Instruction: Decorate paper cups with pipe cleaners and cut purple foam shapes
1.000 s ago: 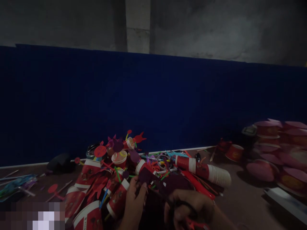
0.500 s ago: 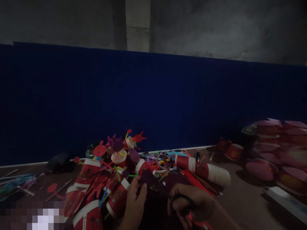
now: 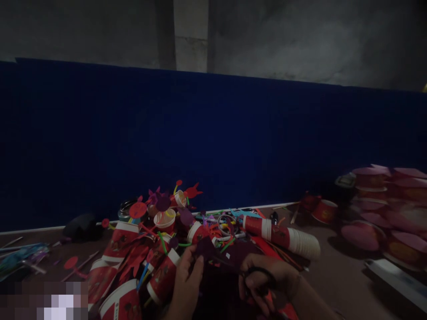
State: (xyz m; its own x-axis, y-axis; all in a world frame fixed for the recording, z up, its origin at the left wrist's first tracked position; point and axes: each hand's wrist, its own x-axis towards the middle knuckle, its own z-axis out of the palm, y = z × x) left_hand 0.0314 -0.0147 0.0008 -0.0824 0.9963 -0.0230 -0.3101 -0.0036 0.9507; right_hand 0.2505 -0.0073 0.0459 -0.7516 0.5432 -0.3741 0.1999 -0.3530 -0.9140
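Note:
My left hand (image 3: 188,278) pinches a dark purple piece of paper (image 3: 206,249) between thumb and fingers at the lower middle. Black-handled scissors (image 3: 262,272) are in my right hand (image 3: 267,282), its fingers through the loops. Their blades point left toward the paper; in the dim light I cannot tell whether they touch it. Beyond my hands lies more dark purple paper (image 3: 245,252). Close to my left hand is a red paper cup (image 3: 165,275) lying tilted, among other red cups with coloured strips and paper shapes.
Stacked paper cups (image 3: 283,238) lie on their side at the right. Further right stand pink-topped red cups (image 3: 370,213) and a white flat box (image 3: 396,280). Red paper strips (image 3: 270,251) lie behind my right hand. A blue panel (image 3: 213,142) rises behind the table.
My right hand has shifted slightly right with the scissors, away from my left hand. My left hand still holds the purple paper in nearly the same place.

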